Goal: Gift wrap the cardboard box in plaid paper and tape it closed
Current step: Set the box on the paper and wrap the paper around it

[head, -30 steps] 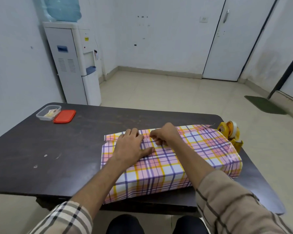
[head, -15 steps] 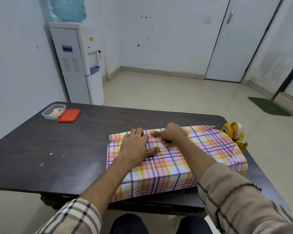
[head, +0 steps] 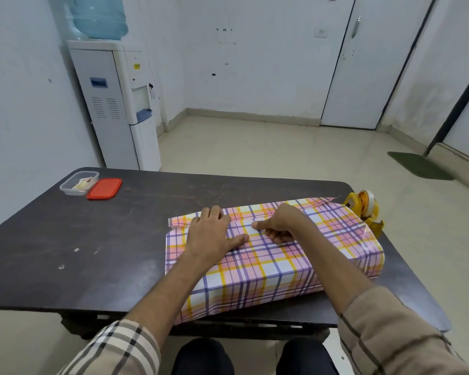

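Pinning down the paper overlap: left hand flat, right hand fingers curled on the seam. Next, probably reaching for tape.

Tabletop spreads left of the plaid paper; tape dispenser stands just beside its right.

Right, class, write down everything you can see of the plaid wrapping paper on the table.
The plaid paper looks glossy: pink and white checks crossed by purple and yellow lines. It wraps a flat boxy form and lies on the dark table's near right part, its near edge hanging past the table edge. An overlap seam runs along the top. The left hand lies flat on it; the right hand, fingers curled, presses the seam.
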